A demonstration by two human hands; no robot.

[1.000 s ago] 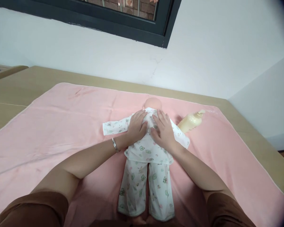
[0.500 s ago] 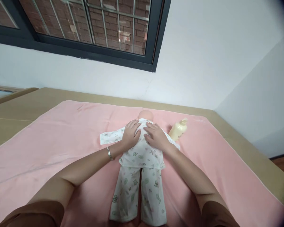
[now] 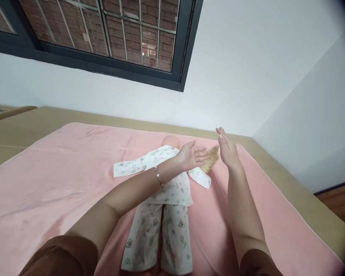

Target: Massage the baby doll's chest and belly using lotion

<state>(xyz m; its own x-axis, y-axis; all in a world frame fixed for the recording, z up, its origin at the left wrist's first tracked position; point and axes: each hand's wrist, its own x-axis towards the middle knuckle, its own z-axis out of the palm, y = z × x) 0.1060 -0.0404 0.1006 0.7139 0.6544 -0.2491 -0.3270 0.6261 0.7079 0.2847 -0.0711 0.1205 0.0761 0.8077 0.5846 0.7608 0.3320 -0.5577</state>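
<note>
A baby doll lies on a pink mat, dressed in a white printed top and matching trousers. Its legs point toward me and its head is at the far end. Over the doll's right-hand shoulder, my left hand is open, palm turned up, fingers stretched to the right. To the right of a pale yellow pump bottle, my right hand is raised with its fingers straight and holds nothing. The bottle leans, its lower part beside the doll's sleeve.
The pink mat covers much of a tan padded surface. Behind it rises a white wall with a dark-framed, barred window. A wooden-brown patch shows at the right edge.
Both hands have lifted off the doll's top and moved right, toward the pump bottle. The left palm has turned upward. The view has shifted slightly.
</note>
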